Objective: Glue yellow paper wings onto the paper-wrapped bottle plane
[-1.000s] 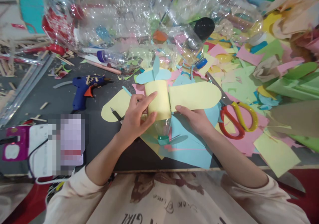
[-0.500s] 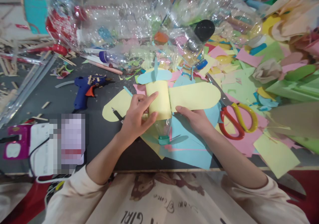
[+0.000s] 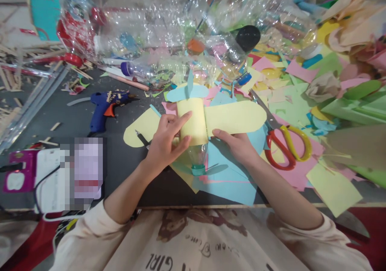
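Note:
In front of me lies a plastic bottle (image 3: 197,155) with a green cap, its body wrapped in yellow paper (image 3: 194,122). Light-blue paper fins (image 3: 187,92) stand at its far end. My left hand (image 3: 169,136) is closed around the bottle's left side, with index finger and thumb resting on the wrap. The right-hand yellow paper wing (image 3: 238,116) meets the wrap's edge. My right hand (image 3: 235,144) pinches its near edge, thumb on top and fingers underneath. A second yellow paper wing (image 3: 137,130) extends left from behind my left hand. A black pen (image 3: 141,138) shows beside that hand.
A blue glue gun (image 3: 102,108) lies to the left, near a phone (image 3: 87,168) and a purple device (image 3: 19,170). Red-and-yellow scissors (image 3: 280,146) lie on paper scraps at right. Clear plastic bottles (image 3: 157,21) pile up at the back. Blue paper (image 3: 229,178) lies beneath the bottle.

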Demonstrator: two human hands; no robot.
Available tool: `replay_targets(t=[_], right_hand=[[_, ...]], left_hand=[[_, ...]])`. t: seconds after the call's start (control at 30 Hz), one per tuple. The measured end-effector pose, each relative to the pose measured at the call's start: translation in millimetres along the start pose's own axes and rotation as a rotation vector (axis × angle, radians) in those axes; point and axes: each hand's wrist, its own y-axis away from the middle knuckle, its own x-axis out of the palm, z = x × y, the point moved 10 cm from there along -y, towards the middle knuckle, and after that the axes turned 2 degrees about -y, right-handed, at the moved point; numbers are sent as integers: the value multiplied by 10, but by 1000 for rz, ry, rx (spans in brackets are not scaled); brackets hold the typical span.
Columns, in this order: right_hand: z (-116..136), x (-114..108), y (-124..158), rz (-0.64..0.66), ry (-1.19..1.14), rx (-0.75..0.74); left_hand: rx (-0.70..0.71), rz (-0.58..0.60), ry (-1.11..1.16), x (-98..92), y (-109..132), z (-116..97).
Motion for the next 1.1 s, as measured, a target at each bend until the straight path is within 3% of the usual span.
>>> replay_targets(t=[0.23,0.47,0.83,1.1], right_hand=[[130,92,34,103,17,-126],[142,227,58,209,13,-107],[109,191,61,245,115,-51],[114,212,1,276,174,-149]], left_hand=[[16,-3,-12,-10,-2,-14],[8,-7,-12,-6,6,0],[-40,33,-14,19,13,40],[-27,33,-8,22,2,26]])
